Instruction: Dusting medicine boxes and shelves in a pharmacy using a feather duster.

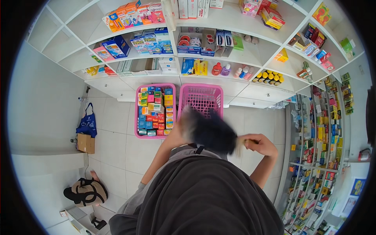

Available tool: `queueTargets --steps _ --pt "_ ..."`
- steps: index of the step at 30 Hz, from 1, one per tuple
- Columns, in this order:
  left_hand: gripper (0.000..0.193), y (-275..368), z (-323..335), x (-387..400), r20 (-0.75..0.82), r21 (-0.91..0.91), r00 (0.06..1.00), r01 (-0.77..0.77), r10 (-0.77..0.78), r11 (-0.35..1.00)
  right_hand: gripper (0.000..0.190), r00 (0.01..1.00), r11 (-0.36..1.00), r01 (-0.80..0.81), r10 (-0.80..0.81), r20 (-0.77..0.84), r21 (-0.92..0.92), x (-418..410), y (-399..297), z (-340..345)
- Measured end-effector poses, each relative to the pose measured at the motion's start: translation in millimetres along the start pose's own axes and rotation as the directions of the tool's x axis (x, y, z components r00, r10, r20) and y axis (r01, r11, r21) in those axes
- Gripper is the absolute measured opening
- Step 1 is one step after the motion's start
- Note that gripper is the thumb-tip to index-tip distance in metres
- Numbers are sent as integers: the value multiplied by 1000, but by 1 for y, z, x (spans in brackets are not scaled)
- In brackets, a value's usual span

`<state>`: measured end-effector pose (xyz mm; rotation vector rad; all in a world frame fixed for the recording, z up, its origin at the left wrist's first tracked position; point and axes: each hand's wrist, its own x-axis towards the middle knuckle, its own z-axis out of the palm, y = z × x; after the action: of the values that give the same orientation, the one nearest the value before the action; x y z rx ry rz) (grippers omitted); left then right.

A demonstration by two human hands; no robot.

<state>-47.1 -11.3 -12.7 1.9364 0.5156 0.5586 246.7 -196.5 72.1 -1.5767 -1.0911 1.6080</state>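
My right hand (pixel 261 144) grips the pale handle of a dark, bushy duster (pixel 216 132), which is blurred by motion. The duster's head reaches left across the front of a pink plastic basket (pixel 221 100), whose mesh floor shows. My left hand (pixel 175 135) is at the duster's far left end, by the inner rim of a second pink basket (pixel 137 117). A pale blur hides its fingers, so I cannot tell whether it holds anything. Rows of small medicine boxes (pixel 151 117) fill this left basket, several lying on top of the others.
White shelves (pixel 229 55) with boxes and bottles stand above closed drawers (pixel 211 80). A glass display case (pixel 311 141) lines the right side. At left are a blue bag (pixel 88 124), a cardboard box (pixel 85 143) and another person (pixel 86 192) low down near the floor.
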Motion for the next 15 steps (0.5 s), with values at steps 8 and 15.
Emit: queueTargets --steps 8,15 --pt "76 -2 6 9 -69 -22 997 42 -43 999 27 998 999 36 -35 -43 32 14 1 -3" --pt "78 20 -7 33 -28 -364 1000 3 -14 931 24 998 998 64 -64 17 3 7 2 -6"
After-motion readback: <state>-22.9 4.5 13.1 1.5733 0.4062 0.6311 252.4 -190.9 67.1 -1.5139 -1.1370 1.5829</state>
